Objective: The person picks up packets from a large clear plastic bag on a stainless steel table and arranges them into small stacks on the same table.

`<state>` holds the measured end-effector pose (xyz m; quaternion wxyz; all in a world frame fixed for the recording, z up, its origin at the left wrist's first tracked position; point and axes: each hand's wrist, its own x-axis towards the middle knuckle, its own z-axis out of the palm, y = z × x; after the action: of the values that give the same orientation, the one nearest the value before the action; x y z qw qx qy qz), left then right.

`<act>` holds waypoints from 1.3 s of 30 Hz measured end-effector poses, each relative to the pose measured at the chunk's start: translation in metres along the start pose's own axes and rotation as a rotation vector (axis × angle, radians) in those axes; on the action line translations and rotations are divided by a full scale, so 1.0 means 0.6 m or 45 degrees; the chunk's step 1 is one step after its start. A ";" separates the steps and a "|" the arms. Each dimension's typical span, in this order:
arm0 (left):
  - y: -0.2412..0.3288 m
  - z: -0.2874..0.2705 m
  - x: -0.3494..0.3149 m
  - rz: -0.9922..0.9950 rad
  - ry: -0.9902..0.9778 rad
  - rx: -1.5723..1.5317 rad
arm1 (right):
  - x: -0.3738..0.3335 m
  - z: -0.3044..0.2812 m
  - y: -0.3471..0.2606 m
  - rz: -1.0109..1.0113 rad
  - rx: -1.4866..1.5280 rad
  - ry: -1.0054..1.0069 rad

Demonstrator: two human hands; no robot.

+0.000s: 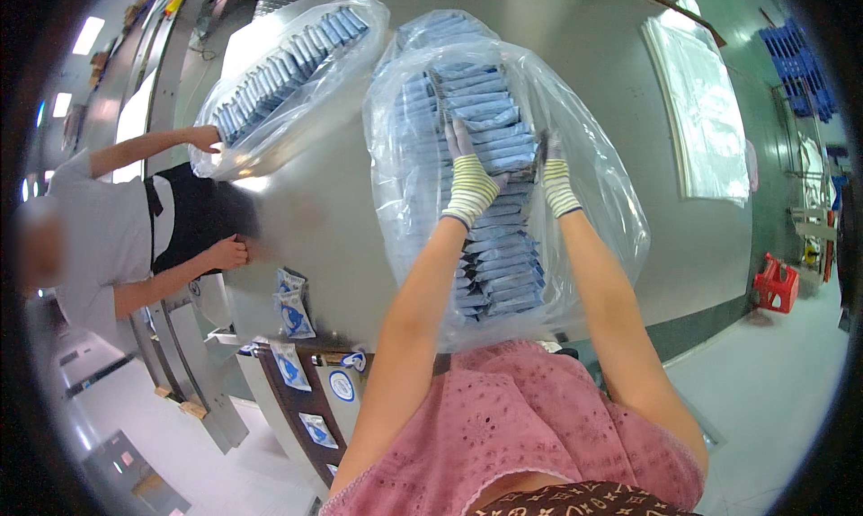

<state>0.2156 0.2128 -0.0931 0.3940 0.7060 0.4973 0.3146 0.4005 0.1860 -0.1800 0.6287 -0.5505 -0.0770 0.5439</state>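
A large clear plastic bag lies on the metal table, holding rows of small light-blue sachets stacked on edge. Both my hands reach inside it, in white gloves with yellow-green striped cuffs. My left hand lies along the left side of the near row, its fingers stretched out over the sachets. On the row's right side, my right hand rests with fingers extended forward along the sachets' ends, partly blurred. Film and sachets hide some fingertips.
Another person on the left touches a second clear bag of sachets. Flat clear bags lie at the table's right. Loose sachets follow a conveyor at lower left. A red stool stands on the floor.
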 end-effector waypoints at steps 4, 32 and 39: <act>-0.038 0.024 -0.015 -0.006 0.143 -0.141 | -0.068 0.093 -0.043 -1.114 -1.560 -0.144; -0.298 -0.680 -0.880 -1.514 0.125 0.608 | -0.306 0.315 0.010 -1.882 -1.779 -0.770; -0.365 -0.694 -0.605 -0.890 0.395 -0.039 | -0.359 0.357 0.084 -1.592 -1.748 -0.908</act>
<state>-0.3438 0.0121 -0.0975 0.4081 0.4318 0.7571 0.2716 0.1359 0.1404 -0.0293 0.2874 -0.4596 -0.8360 0.0859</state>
